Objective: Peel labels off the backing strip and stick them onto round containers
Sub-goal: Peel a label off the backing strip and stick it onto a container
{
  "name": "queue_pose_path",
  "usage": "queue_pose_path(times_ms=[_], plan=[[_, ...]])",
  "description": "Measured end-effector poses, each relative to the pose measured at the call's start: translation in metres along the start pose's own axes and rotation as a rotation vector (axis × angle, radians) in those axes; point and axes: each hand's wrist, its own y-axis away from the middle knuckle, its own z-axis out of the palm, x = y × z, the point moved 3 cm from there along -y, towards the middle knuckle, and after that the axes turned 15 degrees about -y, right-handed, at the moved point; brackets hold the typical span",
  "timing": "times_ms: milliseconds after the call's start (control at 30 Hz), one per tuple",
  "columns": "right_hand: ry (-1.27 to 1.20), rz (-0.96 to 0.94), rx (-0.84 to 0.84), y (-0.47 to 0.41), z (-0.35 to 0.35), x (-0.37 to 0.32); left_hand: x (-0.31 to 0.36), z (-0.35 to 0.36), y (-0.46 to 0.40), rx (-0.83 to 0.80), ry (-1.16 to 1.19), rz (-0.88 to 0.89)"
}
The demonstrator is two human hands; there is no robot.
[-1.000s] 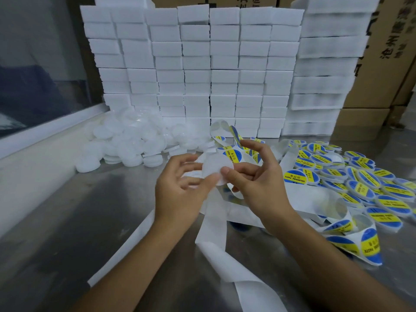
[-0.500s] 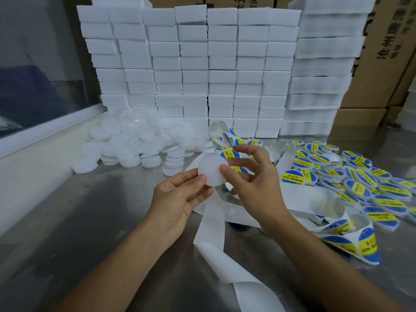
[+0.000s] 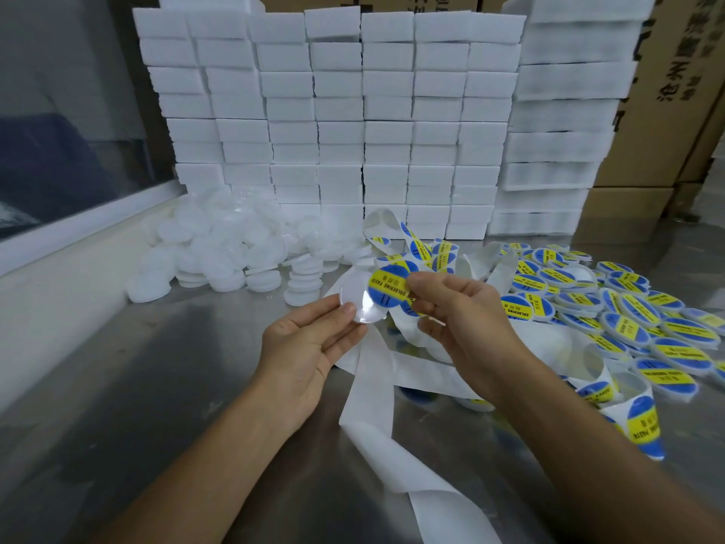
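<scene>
Your left hand (image 3: 304, 343) is pinching a clear round container (image 3: 355, 304) at its edge; your right hand (image 3: 455, 316) is pinching a blue-yellow label (image 3: 388, 286) just above it, overlapping its upper rim.

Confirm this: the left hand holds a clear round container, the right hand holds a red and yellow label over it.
Wrong colour. The head view shows the label in the right hand is blue and yellow, not red. The left hand does hold the clear round container.

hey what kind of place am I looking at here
Probably a small packing workshop or stockroom: stacked white foam blocks, printed cardboard cartons, and a heap of labelled containers on a steel worktable.
</scene>
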Motion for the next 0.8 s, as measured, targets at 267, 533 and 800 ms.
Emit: queue_pose_path(times_ms=[267,533,800], plan=[[0.144,-0.129,0.015,0.0044,0.0077,0.0026,-0.0010,-0.0009,0.0003,-0.042,-0.050,0.008],[0.161,-0.154,-0.022,0.0059,0.0094,0.0040,-0.0012,-0.0005,-0.0003,-0.075,-0.074,0.025],[0.171,-0.193,-0.037,0.0043,0.0089,0.0054,0.0003,-0.0004,0.0017,-0.036,-0.093,0.032]])
